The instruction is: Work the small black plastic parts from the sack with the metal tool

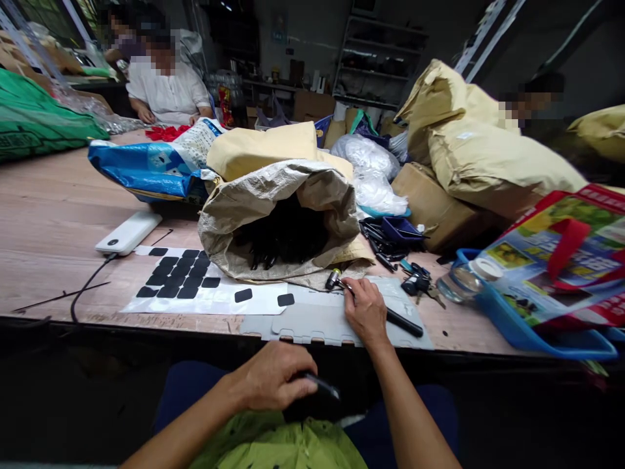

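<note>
Low over my lap, my left hand (278, 378) is closed round a dark, shiny object (322, 387) whose end sticks out to the right. My right hand (365, 310) rests at the table edge, its fingers closed on a small hammer (404, 322); the metal head points left and the black handle comes out right of the hand. Under it lies a grey board (312, 319). Beyond stands an open woven sack (224, 225) with black pieces inside. A white sheet (263, 303) at the left carries rows of black rounded patches (183, 273).
A white power bank (128, 232) with a cable lies left. Black parts (378, 244), keys (434, 293), a bottle (459, 283) and a blue basket (527, 342) are at the right. Sacks and bags stand behind; people sit across the table.
</note>
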Motion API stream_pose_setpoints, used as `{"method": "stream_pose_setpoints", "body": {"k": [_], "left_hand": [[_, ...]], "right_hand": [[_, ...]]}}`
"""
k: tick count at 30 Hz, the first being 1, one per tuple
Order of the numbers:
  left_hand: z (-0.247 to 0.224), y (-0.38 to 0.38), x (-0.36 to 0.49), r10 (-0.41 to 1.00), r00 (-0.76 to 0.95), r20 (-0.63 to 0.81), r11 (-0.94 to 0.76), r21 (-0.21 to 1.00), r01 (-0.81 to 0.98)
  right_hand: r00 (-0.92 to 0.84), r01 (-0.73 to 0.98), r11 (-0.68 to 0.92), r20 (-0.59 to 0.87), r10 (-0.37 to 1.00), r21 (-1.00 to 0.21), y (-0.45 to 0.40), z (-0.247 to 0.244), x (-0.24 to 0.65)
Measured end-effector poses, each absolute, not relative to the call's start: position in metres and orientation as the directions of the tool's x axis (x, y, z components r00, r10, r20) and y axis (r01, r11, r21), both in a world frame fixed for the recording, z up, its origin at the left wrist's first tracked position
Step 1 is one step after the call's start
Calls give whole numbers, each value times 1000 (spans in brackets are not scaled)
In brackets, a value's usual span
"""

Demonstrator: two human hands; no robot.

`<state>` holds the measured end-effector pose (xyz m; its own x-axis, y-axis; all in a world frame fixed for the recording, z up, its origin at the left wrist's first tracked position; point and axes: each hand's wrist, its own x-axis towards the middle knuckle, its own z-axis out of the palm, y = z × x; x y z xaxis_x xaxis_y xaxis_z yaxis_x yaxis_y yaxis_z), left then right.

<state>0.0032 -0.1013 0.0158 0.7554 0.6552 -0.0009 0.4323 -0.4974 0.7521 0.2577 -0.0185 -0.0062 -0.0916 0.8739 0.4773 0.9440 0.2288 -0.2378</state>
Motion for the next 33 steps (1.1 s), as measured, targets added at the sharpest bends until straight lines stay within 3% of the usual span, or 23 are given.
{"method": "stream_pose_setpoints", "body": {"k": [3, 6, 9, 12, 15, 17, 18, 20, 22, 24, 26, 33], "left_hand": [[-30, -116, 9, 663, 694, -281, -350, 703, 619], [-84, -117, 12, 686, 477, -549, -112, 568, 815], [-107, -120, 16, 664, 418, -620, -62, 512, 857], [-81, -122, 19, 613, 571, -546, -231, 567, 791], [-21, -106, 13, 473, 787, -397, -400, 699, 593], [20, -78, 4, 390, 871, -298, -398, 799, 451], [37, -59, -3, 438, 866, -242, -404, 808, 430], [61, -17, -17, 686, 720, -106, -472, 688, 551], [71, 23, -29, 862, 497, 100, -484, 456, 747], [69, 54, -38, 890, 408, 206, -450, 240, 860], [62, 72, -42, 885, 416, 208, -444, 111, 889], [46, 77, -38, 847, 476, 237, -481, -40, 876]], "right_hand": [[-90, 943, 229, 481, 872, -240, -18, -6, 258], [-101, 940, 244, 488, 867, -238, -17, -7, 259], [-104, 940, 249, 498, 861, -234, -17, -7, 259], [-105, 943, 246, 498, 861, -226, -17, -9, 260], [-105, 945, 241, 493, 864, -222, -17, -10, 259], [-101, 947, 236, 493, 864, -218, -17, -10, 259], [-101, 948, 234, 493, 864, -217, -16, -10, 259], [-101, 948, 234, 492, 865, -217, -16, -10, 259], [-98, 946, 234, 490, 866, -224, -16, -9, 259], [-93, 943, 234, 488, 868, -237, -16, -8, 259], [-88, 940, 235, 488, 869, -248, -16, -8, 260], [-78, 944, 216, 470, 879, -248, -17, -9, 260]]}}
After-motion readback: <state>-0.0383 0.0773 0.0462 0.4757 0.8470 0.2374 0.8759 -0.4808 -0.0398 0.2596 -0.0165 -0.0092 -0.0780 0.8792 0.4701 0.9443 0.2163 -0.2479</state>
